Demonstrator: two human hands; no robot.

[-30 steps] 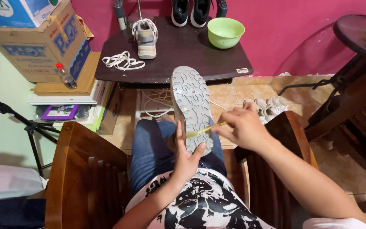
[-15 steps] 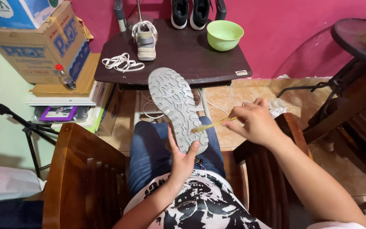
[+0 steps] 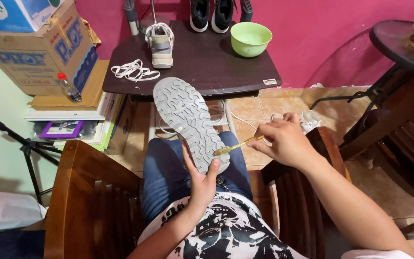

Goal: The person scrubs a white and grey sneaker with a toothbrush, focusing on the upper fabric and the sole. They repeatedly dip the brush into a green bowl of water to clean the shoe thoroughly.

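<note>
Your left hand cups the gray-soled shoe over your lap, tilted toward eleven o'clock, while your right hand pinches the yellow toothbrush against its heel; hard scrubbing could, I judge, twist it loose.

A single camera sits on the person's head and looks steeply down and forward over their own chest and lap. The view is close: the left hand and right hand fill the middle, with the chair arms at either side. Farther ahead, near the top edge, lie a dark low table and a pink wall. There is no second view.
</note>
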